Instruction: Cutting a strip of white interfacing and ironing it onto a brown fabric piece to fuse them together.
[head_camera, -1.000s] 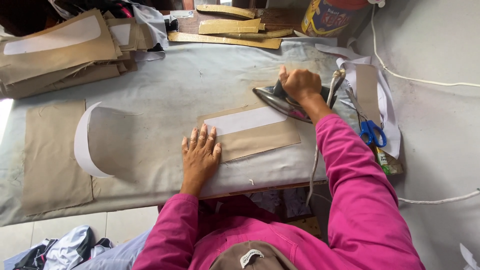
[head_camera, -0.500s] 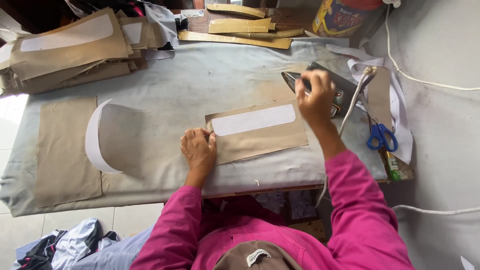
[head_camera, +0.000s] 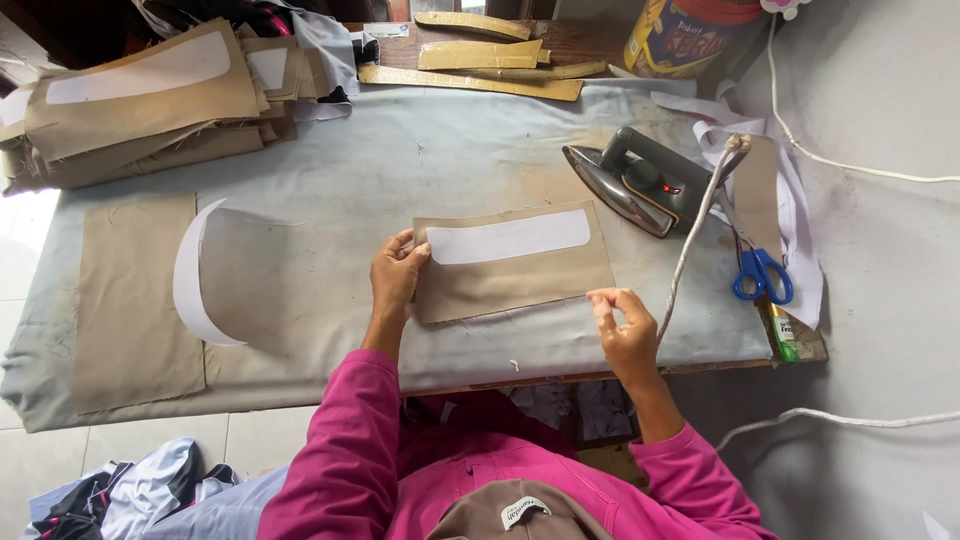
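A tan fabric piece (head_camera: 520, 275) with a white strip along its top lies in the middle of the grey padded board (head_camera: 330, 180). My left hand (head_camera: 398, 275) grips its left edge, thumb on top. My right hand (head_camera: 625, 335) pinches its lower right corner with curled fingers. A grey electric iron (head_camera: 640, 185) rests on the board just beyond the piece's upper right corner, apart from both hands. Its cord (head_camera: 690, 245) runs down past my right hand.
A stack of similar tan pieces (head_camera: 150, 100) sits at the back left. A larger tan piece with a curved white strip (head_camera: 140, 290) lies at the left. Blue scissors (head_camera: 762, 275) and white strips (head_camera: 800, 230) lie at the right edge; cardboard strips (head_camera: 470, 65) and a tin (head_camera: 690, 35) behind.
My right hand let go of the iron, which now rests at the right, and came down to the piece's lower right corner. My left hand shifted from pressing flat to gripping the left edge.
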